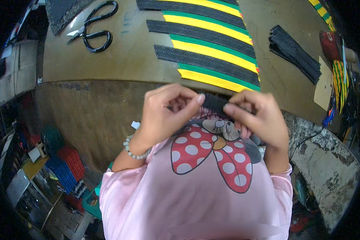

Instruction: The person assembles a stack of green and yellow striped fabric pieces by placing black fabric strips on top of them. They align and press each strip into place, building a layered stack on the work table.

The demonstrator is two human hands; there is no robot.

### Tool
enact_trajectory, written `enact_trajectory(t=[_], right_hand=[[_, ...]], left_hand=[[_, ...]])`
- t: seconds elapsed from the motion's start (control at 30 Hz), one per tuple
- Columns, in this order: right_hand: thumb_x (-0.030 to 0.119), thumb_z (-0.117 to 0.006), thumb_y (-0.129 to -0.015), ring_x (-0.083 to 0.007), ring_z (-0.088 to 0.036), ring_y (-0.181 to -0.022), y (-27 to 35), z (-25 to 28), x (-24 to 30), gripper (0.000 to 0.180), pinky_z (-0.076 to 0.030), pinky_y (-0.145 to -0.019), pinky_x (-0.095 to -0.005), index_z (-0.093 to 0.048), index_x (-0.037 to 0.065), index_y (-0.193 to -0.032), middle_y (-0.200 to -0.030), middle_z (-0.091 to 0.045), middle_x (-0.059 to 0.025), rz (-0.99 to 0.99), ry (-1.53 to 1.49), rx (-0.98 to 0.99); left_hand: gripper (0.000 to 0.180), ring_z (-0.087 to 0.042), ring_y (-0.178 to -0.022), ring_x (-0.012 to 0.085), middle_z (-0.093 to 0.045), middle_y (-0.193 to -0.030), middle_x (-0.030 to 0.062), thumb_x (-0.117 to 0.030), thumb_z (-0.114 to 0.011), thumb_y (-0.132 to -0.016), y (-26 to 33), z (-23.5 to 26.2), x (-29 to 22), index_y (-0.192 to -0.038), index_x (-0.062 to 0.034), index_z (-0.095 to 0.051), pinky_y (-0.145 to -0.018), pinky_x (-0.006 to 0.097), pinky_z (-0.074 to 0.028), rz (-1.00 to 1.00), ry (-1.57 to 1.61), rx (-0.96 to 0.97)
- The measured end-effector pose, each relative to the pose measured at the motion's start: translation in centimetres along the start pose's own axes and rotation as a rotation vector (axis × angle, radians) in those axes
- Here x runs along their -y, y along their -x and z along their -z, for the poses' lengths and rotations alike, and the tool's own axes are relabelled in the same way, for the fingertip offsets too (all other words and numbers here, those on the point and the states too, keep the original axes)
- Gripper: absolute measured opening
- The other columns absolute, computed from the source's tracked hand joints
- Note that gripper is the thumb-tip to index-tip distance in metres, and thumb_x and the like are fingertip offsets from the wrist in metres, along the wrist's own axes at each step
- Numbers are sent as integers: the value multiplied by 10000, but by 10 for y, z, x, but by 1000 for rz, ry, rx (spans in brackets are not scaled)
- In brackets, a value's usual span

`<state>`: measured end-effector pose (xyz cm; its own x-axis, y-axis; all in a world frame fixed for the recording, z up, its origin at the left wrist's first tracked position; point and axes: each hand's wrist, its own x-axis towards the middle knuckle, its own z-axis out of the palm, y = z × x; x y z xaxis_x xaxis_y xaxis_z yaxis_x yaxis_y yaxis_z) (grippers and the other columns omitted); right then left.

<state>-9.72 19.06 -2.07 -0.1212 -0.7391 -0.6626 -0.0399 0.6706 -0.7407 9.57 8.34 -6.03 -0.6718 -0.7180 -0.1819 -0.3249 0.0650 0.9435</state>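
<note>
A short piece of black webbing strap [215, 103] is stretched between my two hands, just in front of the table's near edge. My left hand [170, 110] pinches one end between thumb and fingers. At the other end my right hand [257, 114] is closed on it with thumb and bent fingers. Some blur lies over the fingertips. Just beyond my hands, strips of black webbing [210, 60] and yellow-green ribbon [216, 80] lie in alternating rows on the table. Farther right rests a bundle of black strap pieces [294, 54].
Black-handled scissors [93, 30] lie at the table's far left. A tan card [323, 86], a red item [331, 45] and striped ribbons [340, 86] sit along the right side. Below left stand blue and red crates [64, 172] and a green stool [93, 204].
</note>
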Motion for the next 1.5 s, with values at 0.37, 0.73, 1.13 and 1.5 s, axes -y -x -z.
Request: enact_trajectory(t=[0.37, 0.73, 1.13, 1.5], right_hand=[[239, -702, -892, -130, -516, -457, -68, -11, 1, 302, -400, -463, -302, -659, -31, -763, -551, -575, -86, 219, 221, -144], [240, -722, -859, -236, -513, -477, -68, -18, -1, 287, -400, -489, -343, -655, -14, -742, -569, -555, -145, 293, 284, -245], [220, -709, -902, -56, -482, -425, -71, -19, -6, 273, -351, -391, -236, -643, -19, -788, -538, -563, -26, 348, 353, -245], [201, -741, -847, -131, -444, -499, -74, -19, -9, 264, -364, -480, -291, -640, -27, -762, -567, -535, -88, 464, 426, -304]], left_hand=[[195, -543, -512, 116, -613, -614, 99, -146, -763, -834, -26, 9, 12, -782, 30, -696, -503, 260, -436, 6, -298, -263], [210, -584, -526, 90, -643, -608, 103, -154, -778, -823, -30, 11, 8, -794, 42, -709, -518, 238, -461, 104, -279, -239], [211, -501, -519, 40, -595, -575, 13, -153, -786, -825, -30, 7, 9, -766, 34, -709, -478, 214, -401, 115, -296, -269], [202, -625, -718, 247, -624, -783, 101, -81, -764, -746, -27, 9, 13, -925, -29, -683, -641, 321, -499, -120, -612, -282]])
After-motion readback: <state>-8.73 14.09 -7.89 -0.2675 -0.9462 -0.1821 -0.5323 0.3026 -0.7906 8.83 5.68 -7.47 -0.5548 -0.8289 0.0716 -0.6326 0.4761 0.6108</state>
